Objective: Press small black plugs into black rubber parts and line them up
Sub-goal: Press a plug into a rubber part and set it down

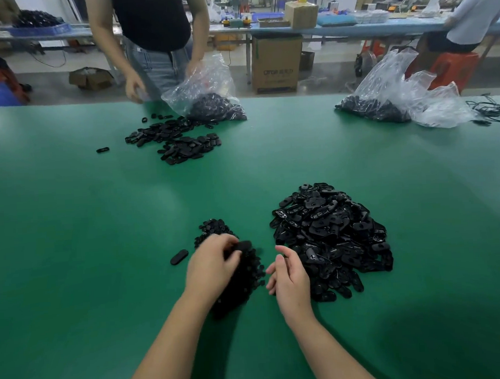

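left hand (pixel 210 261): over the small plug pile, fingers curled down onto a black rubber part (pixel 243 245) at the pile's top; grip looks clamped on it, blurred
right hand (pixel 290 276): between the two near piles, thumb and fingers loosely curled and apart, nothing seen held
plug pile (pixel 241 278): small black plugs, near centre of the counter, partly under the left hand, runs from far-left tip down toward the left forearm
rubber part pile (pixel 334 240): big heap just right of the right hand, touching its knuckle side; well in from the right edge
single part (pixel 179 257): lone oval piece flat on the counter, just left of the left hand, apart from the plug pile
counter (pixel 72 225): green mat; wide bare stretch left of the hands and through the middle, bare strip at the near edge around both forearms
far pile (pixel 175 139): loose black parts near the far edge, one stray piece (pixel 102 150) to its left
bag one (pixel 207 96): clear plastic, parts inside, at the far edge, held by a standing person (pixel 150 36)
bag two (pixel 396 99): clear plastic with parts, far right edge, black cable (pixel 486 111) beside it
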Action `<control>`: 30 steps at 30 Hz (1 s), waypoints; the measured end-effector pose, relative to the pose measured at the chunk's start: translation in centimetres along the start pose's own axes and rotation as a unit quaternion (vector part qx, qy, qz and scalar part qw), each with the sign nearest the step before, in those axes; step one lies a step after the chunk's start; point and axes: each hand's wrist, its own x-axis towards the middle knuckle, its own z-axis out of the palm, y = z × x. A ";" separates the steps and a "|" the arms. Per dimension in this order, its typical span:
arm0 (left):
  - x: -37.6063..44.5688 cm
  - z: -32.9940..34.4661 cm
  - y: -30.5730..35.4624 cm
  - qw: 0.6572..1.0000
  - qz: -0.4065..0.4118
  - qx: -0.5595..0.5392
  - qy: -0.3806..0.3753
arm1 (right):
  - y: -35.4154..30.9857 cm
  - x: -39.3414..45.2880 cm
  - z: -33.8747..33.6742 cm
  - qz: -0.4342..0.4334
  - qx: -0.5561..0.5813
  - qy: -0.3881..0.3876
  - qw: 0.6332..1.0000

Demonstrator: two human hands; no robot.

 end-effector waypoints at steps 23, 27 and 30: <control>-1.9 -3.2 -11.0 0.985 -0.086 0.135 0.060 | -0.6 -0.4 0.0 0.002 -0.037 -0.011 0.999; -2.3 -3.0 -11.6 0.975 -0.104 0.184 0.068 | -0.5 -0.3 0.0 0.003 -0.042 -0.012 0.999; -2.1 -3.1 -12.0 0.964 -0.160 0.204 0.052 | -0.6 -0.3 0.1 0.002 -0.050 -0.013 0.999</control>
